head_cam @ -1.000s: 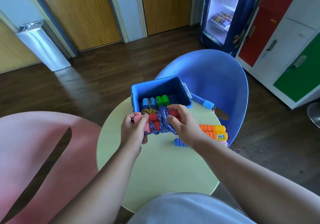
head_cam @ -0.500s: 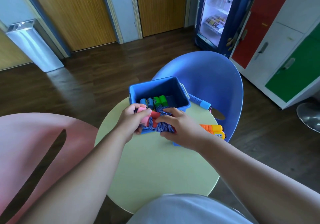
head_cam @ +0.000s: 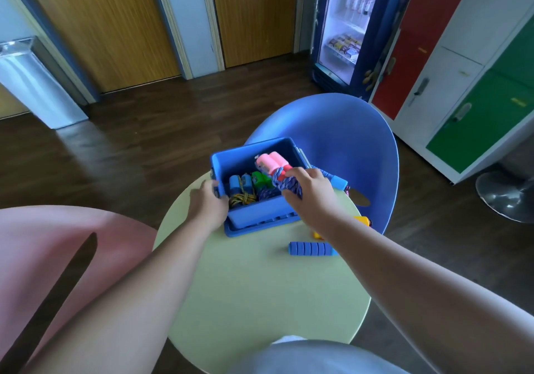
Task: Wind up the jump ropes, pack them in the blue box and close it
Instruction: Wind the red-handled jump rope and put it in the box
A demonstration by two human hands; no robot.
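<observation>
The blue box [head_cam: 260, 223] stands open at the far side of the round green table [head_cam: 260, 287]. Inside lie a wound rope with blue handles [head_cam: 240, 184] and one with green handles [head_cam: 260, 179]. My right hand [head_cam: 307, 193] grips a wound jump rope with pink handles [head_cam: 271, 162] and blue-purple cord, held tilted over the box's right half. My left hand [head_cam: 208, 204] holds the box's left wall. A blue-handled rope [head_cam: 313, 249] lies on the table right of the box, and an orange and yellow handle [head_cam: 362, 221] is mostly hidden behind my right arm.
A blue chair [head_cam: 346, 142] stands behind the table and a pink chair [head_cam: 57, 252] to the left. Another blue handle [head_cam: 338, 182] pokes out behind my right hand. Lockers [head_cam: 476, 70] and a drinks fridge [head_cam: 352, 27] line the right wall.
My left hand let go of the pink-handled rope and took hold of the box's left wall. My right hand carried the wound rope up and over the box.
</observation>
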